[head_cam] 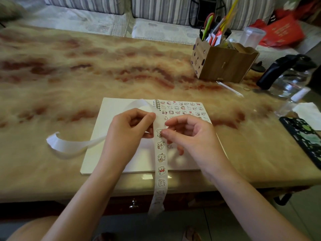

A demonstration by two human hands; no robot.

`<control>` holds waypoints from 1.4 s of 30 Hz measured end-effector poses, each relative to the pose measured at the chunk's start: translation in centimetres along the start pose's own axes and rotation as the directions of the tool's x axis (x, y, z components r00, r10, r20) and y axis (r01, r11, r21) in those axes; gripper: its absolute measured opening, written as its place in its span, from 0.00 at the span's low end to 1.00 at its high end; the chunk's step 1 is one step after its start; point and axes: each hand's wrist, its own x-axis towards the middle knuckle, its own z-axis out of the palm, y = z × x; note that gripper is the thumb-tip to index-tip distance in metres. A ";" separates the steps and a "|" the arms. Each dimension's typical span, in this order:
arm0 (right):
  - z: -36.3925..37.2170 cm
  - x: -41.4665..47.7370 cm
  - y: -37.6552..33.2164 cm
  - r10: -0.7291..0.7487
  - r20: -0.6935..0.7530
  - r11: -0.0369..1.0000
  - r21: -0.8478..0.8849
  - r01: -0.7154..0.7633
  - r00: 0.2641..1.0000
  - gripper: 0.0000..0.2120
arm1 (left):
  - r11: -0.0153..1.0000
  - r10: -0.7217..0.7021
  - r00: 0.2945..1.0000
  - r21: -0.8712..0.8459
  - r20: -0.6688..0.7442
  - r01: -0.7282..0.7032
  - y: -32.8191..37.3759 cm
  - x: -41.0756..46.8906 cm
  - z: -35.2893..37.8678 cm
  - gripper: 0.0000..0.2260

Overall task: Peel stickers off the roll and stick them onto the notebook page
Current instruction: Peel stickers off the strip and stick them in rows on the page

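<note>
An open spiral notebook [97, 153] lies on the marble table near its front edge. Its right page [184, 108] carries several rows of small cartoon stickers. A sticker strip [161, 164] with bear pictures runs from my hands down over the table edge. Its bare backing tape [69, 145] curls over the left page and onto the table at the left. My left hand [128, 129] pinches the strip just above the top sticker. My right hand [189, 131] has thumb and forefinger closed on the edge of the top sticker [159, 133].
A wooden pen holder [224, 61] with scissors and pens stands at the back right. A glass kettle [291, 79] with a black handle, a white paper [307, 113] and a dark patterned phone case [304, 136] sit at the right edge. A striped sofa [156, 7] lies beyond.
</note>
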 end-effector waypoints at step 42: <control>-0.3 0.0 0.6 -0.193 -0.009 0.912 -0.370 0.176 0.981 0.05 | 0.993 -0.113 0.982 -0.004 0.154 0.115 0.1 -0.2 0.0 0.07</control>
